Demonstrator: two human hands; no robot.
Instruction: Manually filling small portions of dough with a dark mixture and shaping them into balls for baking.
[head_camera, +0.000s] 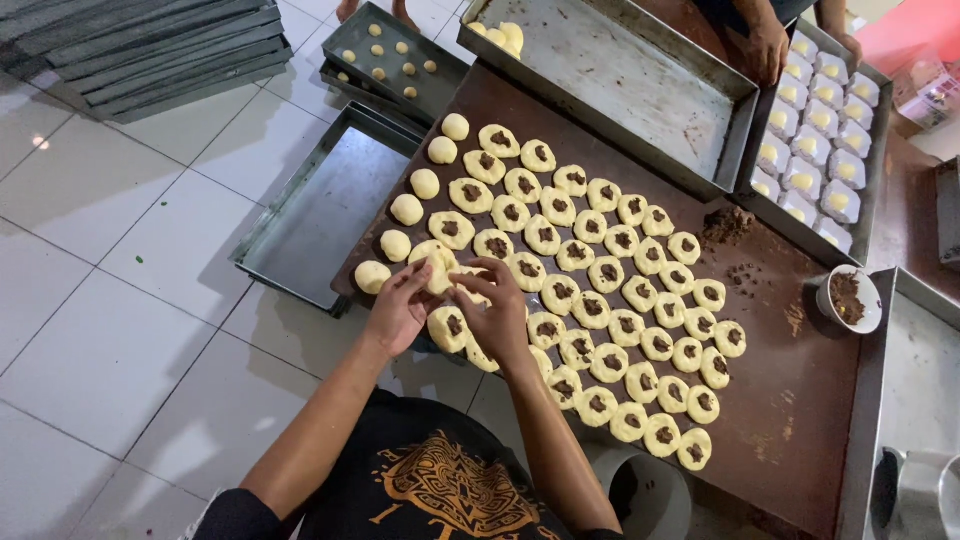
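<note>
1. Pinching together over the near-left corner of the brown table, both hands work one pale dough piece; it sits between the fingertips, just above the rows of dough.
2. Left hand is curled partly closed, thumb and fingers gripping the dough piece from the left side.
3. Right hand mirrors it, fingers bent and closed on the same piece from the right; how tightly it grips I cannot quite tell, since the knuckles hide the fingertips.
4. Spread across the table are the filled dough rounds, flat yellow discs each with a dark brown dab in the middle, lined up in slanting rows.
5. Along the left edge runs a column of plain dough balls, smooth and closed, with no brown showing.
6. A small white bowl of brown filling stands near the right edge, with crumbs of the same filling loose on the table close by.
7. At the far side lies a big metal tray, nearly bare, a few dough balls in its far corner.
8. Right of it, another tray holds white paper cups with yellow dough inside, packed in neat rows; another person's hand rests at its edge.
9. Down on the white tiled floor sit an empty tray, a tray of small dough balls, and a stack of dark trays at far left.
</note>
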